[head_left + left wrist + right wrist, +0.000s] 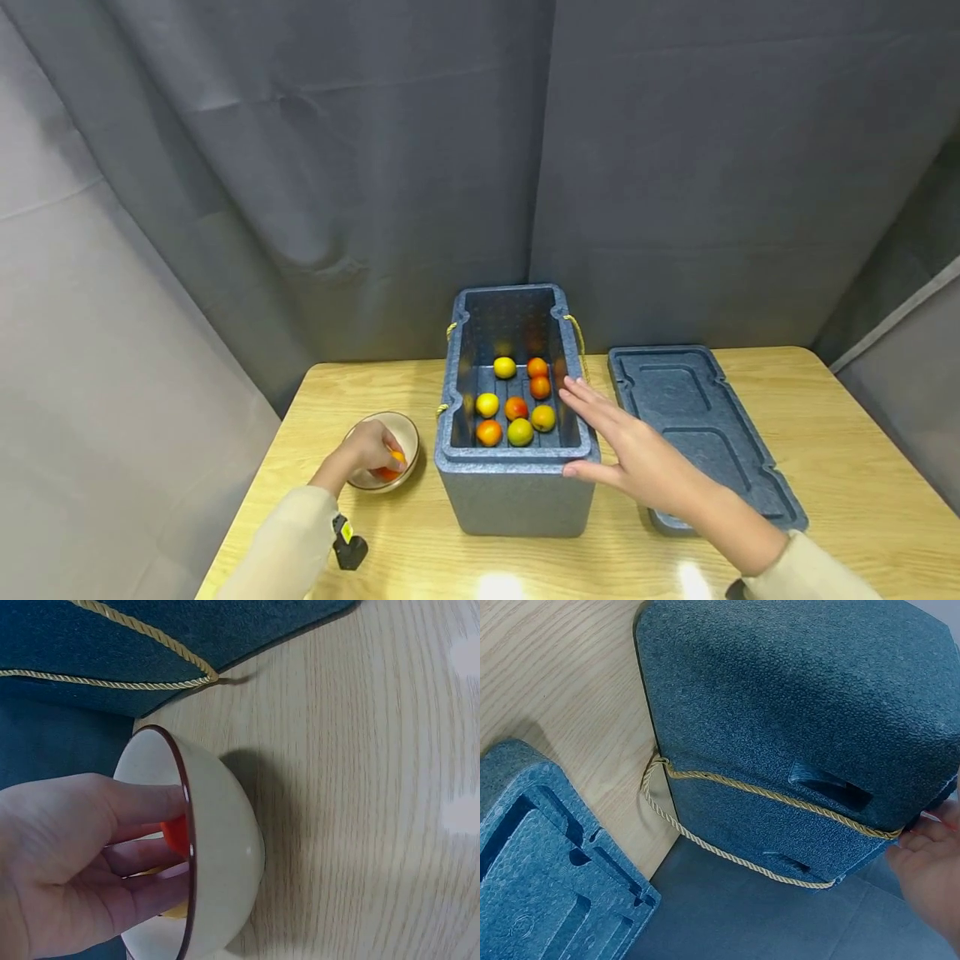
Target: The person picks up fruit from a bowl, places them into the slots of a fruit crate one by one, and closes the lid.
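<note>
1. Sleeve (pixel 277 542), cream, on the left arm, over the near left part of the worktop (pixel 405 558); a small black device (pixel 349 552) with a yellow mark sits at the wrist, just behind the left hand.
2. Left hand (pixel 366 446), reaching down into a bowl; thumb and fingers curled about one orange-red fruit (pixel 177 836).
3. Bowl (pixel 408 435), cream with a thin brown rim, upright around the left hand's fingers; the orange-red fruit is inside, and I see a yellower patch (pixel 178 909) below the fingers, whether of a second fruit I cannot tell.
4. Box (pixel 517 504), dark blue-grey, speckled, uncovered, between the two hands and near the bowl.
5. Fruits (pixel 516 407), eight in view, loose on the box floor, left of the right hand's fingertips: yellow, orange, red-orange and greenish.
6. Cord (pixel 577 333), twisted, gold, on the box's right side, beyond the right hand's fingers.
7. Right hand (pixel 630 442), at the box's near right corner; fingers extended, thumb set apart toward the near rim, no fruit held.
8. Lid (pixel 723 454), same blue-grey, two shallow panels, flat just right of the right hand.
</note>
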`<state>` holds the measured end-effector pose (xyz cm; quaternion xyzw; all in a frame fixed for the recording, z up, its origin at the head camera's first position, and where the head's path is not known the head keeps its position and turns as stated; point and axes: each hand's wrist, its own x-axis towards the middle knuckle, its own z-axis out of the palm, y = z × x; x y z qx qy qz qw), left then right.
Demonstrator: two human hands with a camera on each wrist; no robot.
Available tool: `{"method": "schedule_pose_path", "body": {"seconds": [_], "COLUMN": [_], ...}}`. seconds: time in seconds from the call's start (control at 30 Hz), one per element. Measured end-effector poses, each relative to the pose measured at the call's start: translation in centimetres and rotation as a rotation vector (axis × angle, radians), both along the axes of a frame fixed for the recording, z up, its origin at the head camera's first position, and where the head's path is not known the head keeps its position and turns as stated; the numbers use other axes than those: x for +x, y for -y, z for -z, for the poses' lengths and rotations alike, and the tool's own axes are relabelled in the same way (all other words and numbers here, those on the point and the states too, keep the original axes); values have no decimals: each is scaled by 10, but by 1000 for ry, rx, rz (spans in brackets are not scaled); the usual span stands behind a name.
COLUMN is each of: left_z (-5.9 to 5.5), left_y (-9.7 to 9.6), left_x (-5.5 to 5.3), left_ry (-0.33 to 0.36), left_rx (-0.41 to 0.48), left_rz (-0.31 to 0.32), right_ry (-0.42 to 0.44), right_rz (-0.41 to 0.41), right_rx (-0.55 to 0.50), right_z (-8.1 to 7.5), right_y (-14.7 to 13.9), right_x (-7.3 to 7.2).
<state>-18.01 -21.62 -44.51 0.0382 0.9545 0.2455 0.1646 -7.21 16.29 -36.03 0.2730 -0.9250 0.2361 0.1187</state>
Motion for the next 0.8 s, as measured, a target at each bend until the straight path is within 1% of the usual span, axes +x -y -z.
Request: {"method": "schedule_pose_path", "body": {"seconds": [0.17,0.23,0.53,0.63,0.8], "left_z": [-2,-2,-1,-2,-5], "left_y": [-4,-4,-7,-7,-3], "left_x": [-4,-5,-10,-11,-8], "left_ry": [47,61,55,62,73], "left_rx": [12,20,-15,-18,-13], "left_rz": [9,1,36,26,12], "right_ry": [-3,-2,-27,-29,-12], "right_rz": [1,0,3,-1,6], "right_rx": [3,7,12,24,45], "right_z": [0,0,-1,-2,-6], "right_y": [-1,-1,-2,-2,1], "right_x": [0,0,1,-1,-2]}}
